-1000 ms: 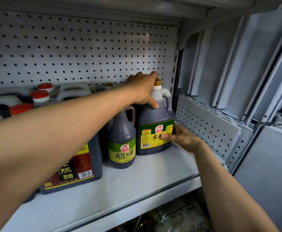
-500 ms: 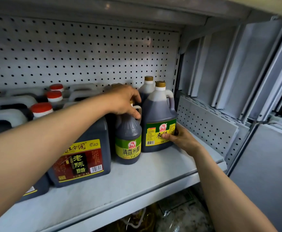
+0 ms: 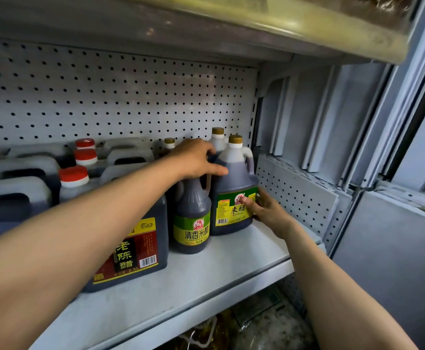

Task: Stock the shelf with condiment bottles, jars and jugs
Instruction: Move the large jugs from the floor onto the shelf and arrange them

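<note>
A large dark vinegar jug (image 3: 234, 178) with a gold cap and green-yellow label stands at the right end of the white shelf (image 3: 206, 276). My right hand (image 3: 267, 210) holds its lower right side, thumb pressed on the label. Just left of it stands a smaller dark jug (image 3: 192, 218) with a green label. My left hand (image 3: 196, 157) is curled over that jug's top, hiding its cap, with the thumb reaching against the large jug's shoulder.
Two more gold-capped jugs (image 3: 217, 137) stand behind, against the pegboard back. A big square dark jug (image 3: 135, 248) and several red-capped jugs (image 3: 73, 175) fill the left. Loose shelf panels (image 3: 297, 195) lean at the right. Another shelf hangs overhead; bagged goods lie below.
My left hand has left the large jug's cap and moved left onto the smaller jug's top. My right hand has stayed on the large jug's side.
</note>
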`<state>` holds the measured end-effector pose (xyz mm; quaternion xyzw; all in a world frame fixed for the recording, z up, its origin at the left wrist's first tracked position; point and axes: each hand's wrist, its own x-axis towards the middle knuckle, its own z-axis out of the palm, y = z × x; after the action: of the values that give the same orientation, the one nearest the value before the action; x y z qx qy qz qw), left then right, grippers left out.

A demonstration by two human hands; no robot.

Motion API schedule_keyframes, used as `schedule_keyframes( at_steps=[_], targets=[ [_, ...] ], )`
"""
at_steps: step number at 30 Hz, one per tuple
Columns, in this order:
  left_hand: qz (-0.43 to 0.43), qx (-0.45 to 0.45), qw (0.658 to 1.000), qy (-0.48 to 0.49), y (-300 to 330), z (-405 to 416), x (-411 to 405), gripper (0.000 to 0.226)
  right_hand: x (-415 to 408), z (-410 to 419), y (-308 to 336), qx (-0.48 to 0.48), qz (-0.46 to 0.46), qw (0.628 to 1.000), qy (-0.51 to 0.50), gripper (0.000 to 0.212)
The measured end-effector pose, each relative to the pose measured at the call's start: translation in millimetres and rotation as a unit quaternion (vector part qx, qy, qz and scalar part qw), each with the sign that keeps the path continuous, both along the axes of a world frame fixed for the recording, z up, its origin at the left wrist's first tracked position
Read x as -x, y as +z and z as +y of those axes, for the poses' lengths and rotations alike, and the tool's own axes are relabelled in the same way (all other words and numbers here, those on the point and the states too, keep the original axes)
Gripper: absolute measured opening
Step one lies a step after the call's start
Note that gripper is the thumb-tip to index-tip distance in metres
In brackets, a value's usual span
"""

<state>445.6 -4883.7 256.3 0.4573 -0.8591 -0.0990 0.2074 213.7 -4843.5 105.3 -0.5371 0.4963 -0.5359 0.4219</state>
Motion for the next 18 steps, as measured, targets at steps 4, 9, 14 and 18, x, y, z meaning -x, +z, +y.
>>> schedule_keyframes(
  at_steps=[4,9,14,18],
  targets=[
    [-0.021,0.019,0.999,0.028,1,-10,28,0.090,-3,-2,0,0.003,-0.010,1.000,-0.001,0.030],
    [-0.091,0.036,0.995,0.026,1,-24,47,0.061,-2,-9,-2,0.017,-0.030,0.999,0.009,0.033],
    [-0.090,0.092,0.990,0.055,3,-29,57,0.056,4,-13,-5,0.014,-0.058,0.998,0.030,0.043],
    [-0.095,0.109,0.988,0.051,2,-32,58,0.057,10,-15,-5,0.001,-0.061,0.997,0.038,0.046]
  ],
)
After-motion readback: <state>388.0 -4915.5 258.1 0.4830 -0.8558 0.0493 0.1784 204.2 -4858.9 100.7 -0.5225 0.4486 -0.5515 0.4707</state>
